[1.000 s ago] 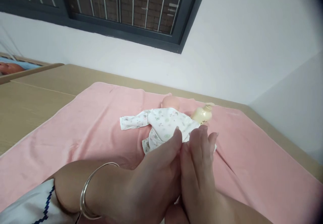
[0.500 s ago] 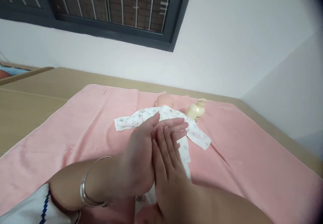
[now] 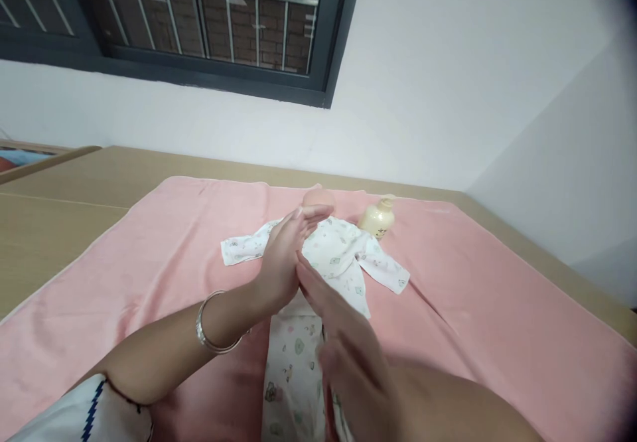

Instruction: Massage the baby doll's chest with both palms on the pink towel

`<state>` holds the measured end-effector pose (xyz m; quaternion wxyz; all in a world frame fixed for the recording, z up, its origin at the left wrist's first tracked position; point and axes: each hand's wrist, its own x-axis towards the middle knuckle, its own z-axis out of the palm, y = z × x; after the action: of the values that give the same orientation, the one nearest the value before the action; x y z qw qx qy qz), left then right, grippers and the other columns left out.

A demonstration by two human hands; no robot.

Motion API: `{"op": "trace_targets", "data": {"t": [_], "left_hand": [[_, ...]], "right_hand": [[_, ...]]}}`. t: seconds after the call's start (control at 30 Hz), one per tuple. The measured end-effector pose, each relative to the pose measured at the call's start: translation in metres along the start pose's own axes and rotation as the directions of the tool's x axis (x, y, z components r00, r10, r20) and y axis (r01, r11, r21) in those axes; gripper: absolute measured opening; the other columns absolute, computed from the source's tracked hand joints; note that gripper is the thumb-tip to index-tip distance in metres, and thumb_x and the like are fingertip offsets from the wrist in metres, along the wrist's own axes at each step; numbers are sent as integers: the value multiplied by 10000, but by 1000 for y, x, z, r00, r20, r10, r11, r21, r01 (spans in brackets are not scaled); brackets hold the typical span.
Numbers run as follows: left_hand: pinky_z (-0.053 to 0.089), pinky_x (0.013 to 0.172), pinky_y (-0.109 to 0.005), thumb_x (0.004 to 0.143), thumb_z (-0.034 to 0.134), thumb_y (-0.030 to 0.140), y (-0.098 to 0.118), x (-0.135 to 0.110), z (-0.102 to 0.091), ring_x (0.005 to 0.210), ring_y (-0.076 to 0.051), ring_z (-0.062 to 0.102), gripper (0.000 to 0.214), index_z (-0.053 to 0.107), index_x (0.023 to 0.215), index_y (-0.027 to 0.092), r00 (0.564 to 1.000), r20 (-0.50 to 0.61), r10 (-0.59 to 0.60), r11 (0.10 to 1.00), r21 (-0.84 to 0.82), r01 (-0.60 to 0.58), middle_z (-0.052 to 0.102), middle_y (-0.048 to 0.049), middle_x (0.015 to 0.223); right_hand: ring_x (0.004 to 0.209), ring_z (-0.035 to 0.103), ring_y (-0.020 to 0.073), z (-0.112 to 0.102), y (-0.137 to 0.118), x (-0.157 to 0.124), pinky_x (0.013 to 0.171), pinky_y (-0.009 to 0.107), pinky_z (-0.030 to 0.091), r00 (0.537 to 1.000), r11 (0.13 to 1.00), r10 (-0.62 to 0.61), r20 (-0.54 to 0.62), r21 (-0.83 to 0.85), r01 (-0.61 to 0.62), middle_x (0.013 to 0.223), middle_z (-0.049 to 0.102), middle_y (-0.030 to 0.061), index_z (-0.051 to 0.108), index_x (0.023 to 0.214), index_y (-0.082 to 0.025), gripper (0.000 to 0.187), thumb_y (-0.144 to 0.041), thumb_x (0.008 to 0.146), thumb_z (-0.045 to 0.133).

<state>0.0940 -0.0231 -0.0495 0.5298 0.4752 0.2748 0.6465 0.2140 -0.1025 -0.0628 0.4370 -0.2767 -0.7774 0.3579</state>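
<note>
My left hand (image 3: pixel 285 256) is stretched out flat, with a silver bangle (image 3: pixel 203 322) on its wrist. My right hand (image 3: pixel 348 342) is also extended, its fingertips against the heel of my left palm; it is partly blurred. Both are over a doll (image 3: pixel 318 196) lying on its back, whose bare head shows at the far end. The doll wears a white printed long-sleeved top (image 3: pixel 336 249) and matching printed trousers (image 3: pixel 293 369). A cream pump bottle (image 3: pixel 378 218) stands beside the doll's shoulder. Neither hand holds anything that I can see.
A pink blanket (image 3: pixel 164 263) is spread over a wooden table (image 3: pixel 60 210). Behind it rises a white wall (image 3: pixel 413 97) with a dark-framed barred window (image 3: pixel 318 83). A wooden edge with something blue (image 3: pixel 22 156) shows at the far left.
My hands were pressed more fully palm to palm. Now my right hand has slid back toward me along the left, down to its heel. The view has tilted slightly upward.
</note>
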Motion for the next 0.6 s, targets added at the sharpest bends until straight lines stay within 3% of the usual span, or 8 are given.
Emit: {"op": "trace_targets", "data": {"t": [0.1, 0.17, 0.23, 0.3, 0.37, 0.43, 0.5, 0.6], "left_hand": [[393, 1139, -461, 1002, 352, 413, -25, 18, -5, 1216, -250, 613, 423, 694, 1026, 164, 995, -99, 9, 994, 112, 3, 710, -104, 1180], [380, 1151, -438, 1006, 347, 417, -40, 29, -14, 1251, -243, 586, 423, 685, 1051, 168, 992, -67, 107, 973, 214, -90, 692, -98, 1220], [363, 1168, -418, 1010, 345, 447, -53, 41, -26, 1305, -235, 543, 433, 666, 1129, 182, 984, 45, 172, 937, 302, -178, 659, -87, 1293], [347, 1183, -417, 1015, 326, 482, -67, 51, -37, 1346, -231, 508, 467, 630, 1216, 191, 975, 121, 184, 898, 382, -217, 618, -88, 1361], [340, 1189, -428, 1014, 310, 516, -82, 56, -45, 1368, -234, 485, 507, 594, 1273, 185, 972, 148, 183, 855, 464, -231, 585, -106, 1399], [313, 1203, -457, 1010, 305, 537, -97, 56, -50, 1378, -246, 472, 536, 574, 1298, 173, 964, 173, 201, 783, 562, -265, 566, -130, 1413], [261, 1223, -493, 1013, 291, 525, -109, 53, -52, 1387, -258, 456, 546, 555, 1318, 158, 951, 202, 233, 688, 657, -308, 547, -152, 1428], [230, 1230, -514, 1024, 261, 485, -119, 49, -52, 1411, -266, 421, 545, 518, 1358, 138, 947, 194, 256, 600, 736, -313, 510, -175, 1460]], "right_hand": [[1316, 552, 269, -11, 4, 19, 1116, 510, 450, 954, 909, 261, -146, 368, -193, 1443, 560, 50, 544, 1406, -308, 445, -456, 1002, 431], [1146, 669, 279, -19, 17, 33, 1010, 506, 530, 896, 866, 391, -211, 414, -280, 1287, 671, 94, 613, 1311, -247, 430, -472, 961, 507], [1078, 693, 266, -28, 36, 47, 976, 485, 549, 879, 927, 351, -324, 254, -276, 1161, 722, 99, 648, 1225, -214, 373, -412, 931, 533], [1154, 652, 250, -36, 58, 58, 1035, 465, 514, 917, 978, 160, -366, -69, -198, 1189, 709, 95, 657, 1208, -210, 352, -312, 916, 492], [1264, 579, 251, -40, 80, 65, 1118, 476, 442, 968, 906, 41, -247, -398, -141, 1303, 654, 111, 639, 1259, -190, 416, -231, 903, 427], [1382, 466, 269, -41, 98, 70, 1185, 503, 349, 992, 788, 42, -121, -606, -107, 1436, 548, 151, 561, 1366, -124, 499, -198, 910, 373], [1472, 328, 286, -42, 112, 74, 1224, 527, 260, 995, 697, 91, -40, -711, -93, 1534, 424, 175, 432, 1471, -62, 567, -202, 928, 350], [1521, 201, 280, -49, 125, 78, 1242, 544, 176, 984, 648, 159, 79, -760, -43, 1597, 321, 140, 300, 1547, -84, 610, -272, 969, 350]]}}
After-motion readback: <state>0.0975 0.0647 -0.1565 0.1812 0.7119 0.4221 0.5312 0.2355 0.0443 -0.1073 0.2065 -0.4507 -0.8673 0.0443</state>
